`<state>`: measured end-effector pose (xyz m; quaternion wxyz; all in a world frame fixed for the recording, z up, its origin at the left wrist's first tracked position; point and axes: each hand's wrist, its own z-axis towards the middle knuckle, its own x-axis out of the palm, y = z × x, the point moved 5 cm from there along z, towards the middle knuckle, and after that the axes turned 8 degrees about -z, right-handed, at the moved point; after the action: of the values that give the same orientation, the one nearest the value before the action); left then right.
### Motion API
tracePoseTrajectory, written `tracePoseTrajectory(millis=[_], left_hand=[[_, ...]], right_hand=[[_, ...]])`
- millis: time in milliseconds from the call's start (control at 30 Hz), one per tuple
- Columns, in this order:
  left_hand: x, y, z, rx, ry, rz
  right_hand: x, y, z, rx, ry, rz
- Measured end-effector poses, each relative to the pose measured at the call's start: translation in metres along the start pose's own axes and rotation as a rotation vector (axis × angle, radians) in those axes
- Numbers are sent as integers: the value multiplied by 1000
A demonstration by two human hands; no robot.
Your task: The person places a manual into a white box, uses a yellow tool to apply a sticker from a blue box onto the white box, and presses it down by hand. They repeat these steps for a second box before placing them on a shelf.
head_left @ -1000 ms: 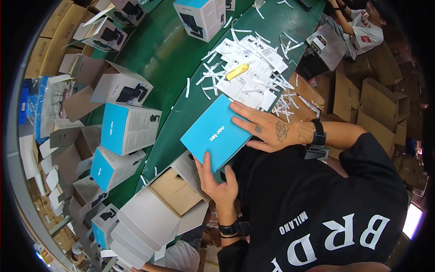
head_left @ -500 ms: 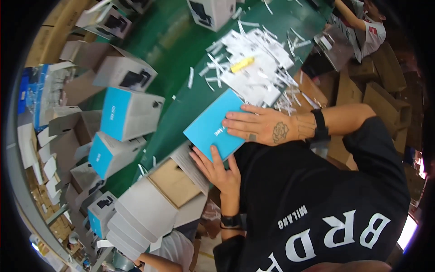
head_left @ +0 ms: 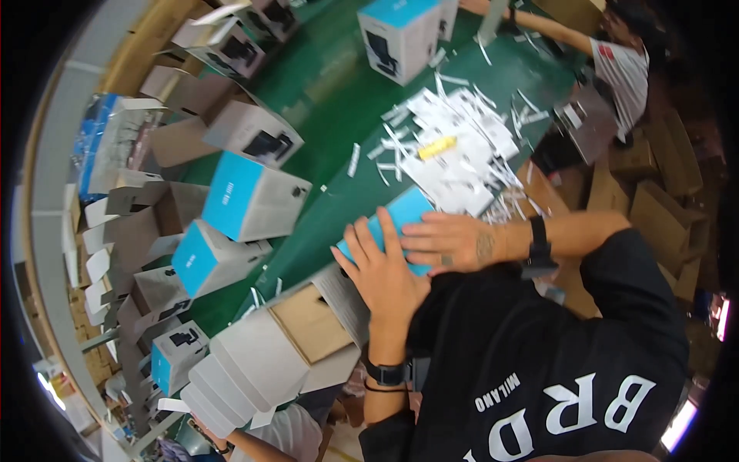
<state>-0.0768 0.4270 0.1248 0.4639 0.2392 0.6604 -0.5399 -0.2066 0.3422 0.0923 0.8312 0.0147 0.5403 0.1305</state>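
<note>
A blue box (head_left: pixel 409 206) lies at the near edge of the green table, largely covered by my hands. My left hand (head_left: pixel 387 283) rests across its left side with the fingers stretched out and spread. From the right, my right hand (head_left: pixel 454 240) lies on the box's top, fingers straight. Just beyond the box is a heap of white paper sheets (head_left: pixel 454 181) and thin strips, with a yellow piece (head_left: pixel 437 147) on it. Left of my left hand stands an open grey carton (head_left: pixel 254 358) with a brown cardboard piece (head_left: pixel 312 323) inside.
Blue-and-white boxes (head_left: pixel 262 202) stand along the left of the green table (head_left: pixel 327 104), beside several open cartons (head_left: pixel 258 132). Another blue-topped box (head_left: pixel 396 42) is at the far side. A person (head_left: pixel 616 77) is at the far right, another (head_left: pixel 285 431) at the lower left. Brown cartons (head_left: pixel 670 223) lie at right.
My left hand has moved up from the box's near edge onto its top, fingers spread. My right hand stays on the box. The whole view has shifted, and the far blue-topped box shows more fully.
</note>
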Motion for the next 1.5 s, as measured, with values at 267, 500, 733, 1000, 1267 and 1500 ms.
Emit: tracePoseTrajectory(millis=[267,500,733,1000,1267,1500], left_hand=[[-9,7,-9,101,-2,-43],[-19,1,-26,95,20,-21],[-54,19,-55,27,-164,-24],[-90,51,-105,-75,-634,-261],[-69,67,-125,-99,-485,-656],[-66,51,-98,7,-343,-736]], right_hand=[[-46,-47,-4,-397,284,-32],[-43,-15,58,-27,381,-21],[-55,-56,92,50,490,-22],[-65,-265,153,925,-47,-399],[-5,-275,275,820,427,-427],[44,-282,312,461,276,-259]])
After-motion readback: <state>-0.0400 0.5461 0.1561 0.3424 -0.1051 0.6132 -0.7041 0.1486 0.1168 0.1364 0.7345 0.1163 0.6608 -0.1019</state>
